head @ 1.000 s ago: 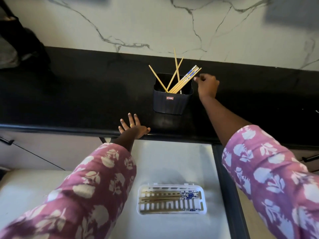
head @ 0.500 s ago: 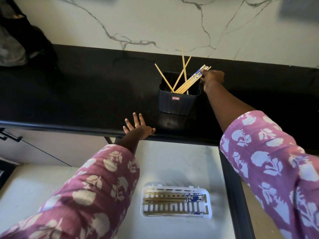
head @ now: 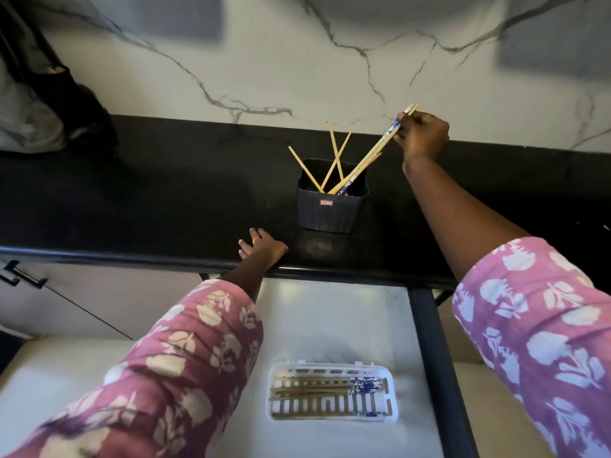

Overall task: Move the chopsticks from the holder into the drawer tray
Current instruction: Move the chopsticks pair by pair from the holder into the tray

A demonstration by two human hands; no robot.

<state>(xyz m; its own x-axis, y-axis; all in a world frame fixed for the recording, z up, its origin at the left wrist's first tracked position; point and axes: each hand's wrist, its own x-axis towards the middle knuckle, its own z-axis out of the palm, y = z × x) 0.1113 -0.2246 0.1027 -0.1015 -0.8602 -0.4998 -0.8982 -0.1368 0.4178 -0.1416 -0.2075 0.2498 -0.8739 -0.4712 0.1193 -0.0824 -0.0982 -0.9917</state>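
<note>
My right hand (head: 421,135) is closed on the top ends of a small bundle of chopsticks (head: 370,157), some with blue pattern near the top; their lower ends are inside the black holder (head: 331,206), which stands on the black counter (head: 148,200); three plain chopsticks (head: 334,153) lean loose in the same holder. My left hand (head: 263,247) holds nothing; it lies flat with the fingers spread on the counter edge, a little to the left of the holder. Below, in the open drawer (head: 334,312), the white tray (head: 330,368) already has several chopsticks lying along its length. I think the good way now is to pull the bundle along its own lean, up and to the right, so the tips do not catch the rim and tip the holder; the pinch should be firm, because one stick can slip out; then I should turn them flat and lay them parallel to the others; how many sticks I hold, I cannot tell exactly.
</note>
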